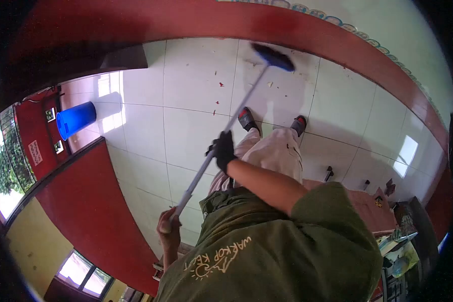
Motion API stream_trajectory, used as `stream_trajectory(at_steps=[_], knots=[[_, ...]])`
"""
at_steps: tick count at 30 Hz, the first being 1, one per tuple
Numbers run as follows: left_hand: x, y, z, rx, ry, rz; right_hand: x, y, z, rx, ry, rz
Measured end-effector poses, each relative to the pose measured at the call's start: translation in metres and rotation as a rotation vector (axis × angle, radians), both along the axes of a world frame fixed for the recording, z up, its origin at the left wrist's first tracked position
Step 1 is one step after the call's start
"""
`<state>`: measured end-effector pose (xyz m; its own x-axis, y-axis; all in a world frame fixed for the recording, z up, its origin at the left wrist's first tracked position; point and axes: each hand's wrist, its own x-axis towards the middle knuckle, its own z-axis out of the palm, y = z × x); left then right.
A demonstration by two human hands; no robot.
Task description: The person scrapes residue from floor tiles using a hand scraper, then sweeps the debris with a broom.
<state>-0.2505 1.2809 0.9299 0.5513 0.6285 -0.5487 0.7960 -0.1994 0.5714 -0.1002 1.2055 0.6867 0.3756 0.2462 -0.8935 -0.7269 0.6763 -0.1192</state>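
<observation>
A long grey pole (201, 173) runs diagonally across the view to a dark blue broom head (274, 57), which rests on the tiled floor near the red wall base. My left hand (169, 226), bare, is closed around the pole's near end. Farther up, my right hand (222, 152), in a black glove, grips the middle of the pole. Small red and pale scraps (221, 84) lie scattered on the tiles, left of the broom head and just below it. My feet in dark sandals (247, 119) stand below the broom head.
A blue bin (76, 120) stands at the left, near a doorway. A low red wall (95, 196) curves along the left, and a red wall base (307, 31) runs across the top. Furniture legs (329, 173) and a cluttered rack (400, 251) are at the right.
</observation>
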Motion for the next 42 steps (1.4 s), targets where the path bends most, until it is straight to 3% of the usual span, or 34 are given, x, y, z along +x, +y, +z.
stream_trajectory(at_steps=[2,3,4,5,6,8,9,11,13,14,15,16,17,18,19,20,23,25,27,28,30,31,33,35,38,39,40,41,42], knots=[[0.029,-0.015,-0.025,-0.079,-0.043,-0.091,0.024,-0.047,-0.023,-0.135,-0.025,-0.021],[0.047,-0.021,-0.04,-0.011,0.018,-0.292,0.035,-0.073,-0.042,-0.217,-0.042,-0.002],[0.081,-0.036,-0.044,-0.065,0.139,-0.333,0.053,-0.101,-0.05,-0.472,-0.195,0.118],[0.089,-0.046,-0.07,-0.097,0.015,-0.36,0.066,-0.128,-0.061,-0.507,-0.217,0.132],[0.104,-0.058,-0.088,-0.166,0.02,-0.336,0.066,-0.15,-0.115,-0.847,-0.25,0.265],[0.144,-0.086,-0.1,-0.175,0.021,-0.394,0.095,-0.192,-0.113,-0.36,0.105,-0.057],[0.147,-0.089,-0.101,-0.178,0.018,-0.406,0.092,-0.188,-0.12,-0.364,0.104,-0.07],[0.149,-0.09,-0.101,-0.047,-0.111,-0.574,0.065,-0.18,-0.175,-0.941,-0.311,0.792],[0.124,-0.066,-0.085,0.06,-0.032,-0.545,0.045,-0.158,-0.168,-1.023,-0.721,1.341],[0.111,-0.05,-0.069,0.087,0.088,-0.507,0.021,-0.113,-0.163,-0.679,-0.578,0.981],[0.085,-0.03,-0.059,0.162,0.114,-0.46,-0.002,-0.068,-0.158,-0.219,-0.32,0.307],[0.064,-0.011,-0.045,0.226,0.113,-0.468,-0.025,-0.024,-0.151,0.009,-0.102,-0.101],[0.056,-0.007,-0.018,0.116,0.121,-0.198,-0.022,-0.005,-0.1,0.116,0.178,-0.141],[0.048,-0.002,0.006,0.186,0.115,-0.227,-0.009,-0.002,-0.042,0.292,0.305,-0.063],[0.043,0.003,0.025,0.256,0.104,-0.253,-0.025,0.027,-0.05,0.295,0.459,-0.033],[0.04,0.007,0.042,0.257,0.094,-0.256,-0.021,0.026,-0.019,0.387,0.451,-0.019],[0.035,0.015,0.056,0.288,0.116,-0.177,-0.009,0.023,0.023,0.278,0.329,-0.007],[0.036,0.02,0.04,0.173,0.016,-0.177,-0.003,0.003,0.006,0.25,0.22,-0.182],[0.063,0.007,0.002,0.141,0.022,-0.293,0.015,-0.03,-0.03,0.01,-0.027,-0.339],[0.081,-0.003,-0.019,0.122,0.018,-0.391,0.024,-0.055,-0.06,-0.024,-0.138,-0.264],[0.115,-0.026,-0.056,0.017,-0.034,-0.405,0.078,-0.107,-0.043,-0.288,-0.004,-0.183],[0.132,-0.036,-0.071,-0.065,-0.038,-0.37,0.096,-0.125,-0.05,-0.162,0.105,-0.319],[0.154,-0.052,-0.085,-0.035,-0.004,-0.413,0.115,-0.147,-0.084,0.083,0.173,-0.324],[0.148,-0.049,-0.089,0.013,-0.042,-0.402,0.122,-0.121,-0.118,-0.044,0.131,-0.214],[0.125,-0.024,-0.088,0.105,-0.067,-0.308,0.104,-0.049,-0.125,0.091,0.063,-0.159],[0.11,-0.01,-0.084,0.137,-0.064,-0.228,0.078,-0.01,-0.186,0.238,-0.03,-0.123],[0.084,0.007,-0.088,0.176,-0.063,-0.189,0.077,0.011,-0.118,-0.035,0.117,-0.072],[0.058,0.021,-0.089,0.214,-0.067,-0.152,0.059,0.043,-0.123,-0.088,0.093,0.017],[0.044,0.021,-0.075,0.191,-0.01,-0.068,0.045,0.053,-0.113,0.213,0.193,-0.007]])
